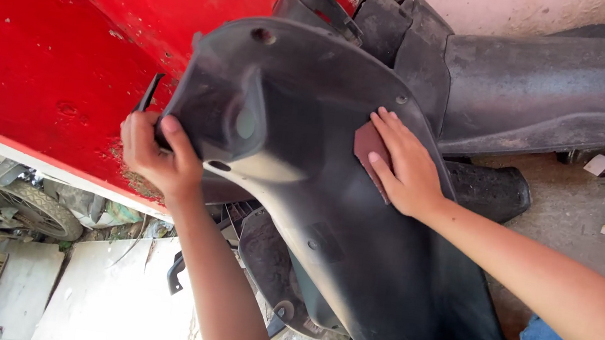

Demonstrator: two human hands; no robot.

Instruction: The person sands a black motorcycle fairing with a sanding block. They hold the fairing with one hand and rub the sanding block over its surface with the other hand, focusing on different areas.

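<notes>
Red painted metal, scuffed and rust-flecked, fills the background above a dusty concrete floor (583, 230). Left hand (156, 155) clamps the edge of a dull grey-black plastic scooter panel (327, 220), fingers wrapped round its rim, bracing it. Right hand (404, 168) lies flat, fingers together, pressing a small reddish-brown sandpaper piece (366, 146) against the panel's curved matte face. Even pressure and short strokes following the curve would likely sand best.

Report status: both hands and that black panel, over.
Left hand gripping edge of black plastic panel. Right hand flat on panel, pressing reddish-brown sandpaper piece. Red wall close behind; nothing blocking hands.
</notes>
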